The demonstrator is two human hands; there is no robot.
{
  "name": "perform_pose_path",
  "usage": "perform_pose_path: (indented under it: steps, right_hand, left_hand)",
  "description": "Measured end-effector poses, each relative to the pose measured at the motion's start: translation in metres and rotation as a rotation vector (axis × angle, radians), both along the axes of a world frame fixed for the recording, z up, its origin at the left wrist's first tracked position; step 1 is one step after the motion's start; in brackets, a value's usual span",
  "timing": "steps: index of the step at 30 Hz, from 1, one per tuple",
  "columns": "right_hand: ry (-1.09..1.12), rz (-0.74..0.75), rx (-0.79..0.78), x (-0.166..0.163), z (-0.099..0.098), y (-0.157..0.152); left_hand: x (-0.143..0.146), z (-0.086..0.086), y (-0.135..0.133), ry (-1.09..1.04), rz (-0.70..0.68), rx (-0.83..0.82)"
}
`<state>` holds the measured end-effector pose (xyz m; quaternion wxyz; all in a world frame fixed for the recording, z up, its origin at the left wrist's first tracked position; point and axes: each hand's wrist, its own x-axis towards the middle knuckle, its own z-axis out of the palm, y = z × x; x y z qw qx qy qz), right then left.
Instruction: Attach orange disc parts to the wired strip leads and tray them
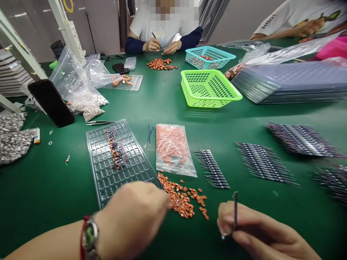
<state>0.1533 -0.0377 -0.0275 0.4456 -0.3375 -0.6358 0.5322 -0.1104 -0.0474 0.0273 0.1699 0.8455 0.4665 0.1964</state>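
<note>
My left hand [135, 216], with a watch and a red band at the wrist, reaches across the lower end of a clear plastic tray [93, 169]. Its curled fingers are at the edge of a loose pile of small orange oval pieces [180, 200]; whatever is between the fingertips is hidden. At the lower right, my right hand [252, 227] pinches a thin dark strip [235, 209], held upright. Small orange-ended wired parts [116, 150] lie in a column on the tray. A clear bag of orange pieces [172, 144] lies beyond the pile.
Bundles of thin wired strips [265, 162] lie to the right. Farther back are a green basket [210, 97], a blue basket [208, 59] and stacked clear trays [292, 85]. At left are a propped phone [51, 103] and tweezers [100, 123]. Two people sit opposite.
</note>
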Motion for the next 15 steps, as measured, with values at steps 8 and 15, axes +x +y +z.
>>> perform_pose_path:
  steps: [8,15]
  right_hand:
    - [0.023,-0.004,0.052,0.000,-0.001,0.002]
    - [-0.004,-0.072,0.032,0.010,-0.018,-0.004]
  left_hand:
    - [-0.071,0.011,0.030,0.288,0.431,0.047]
    - [-0.068,0.004,0.022,0.285,0.383,-0.056]
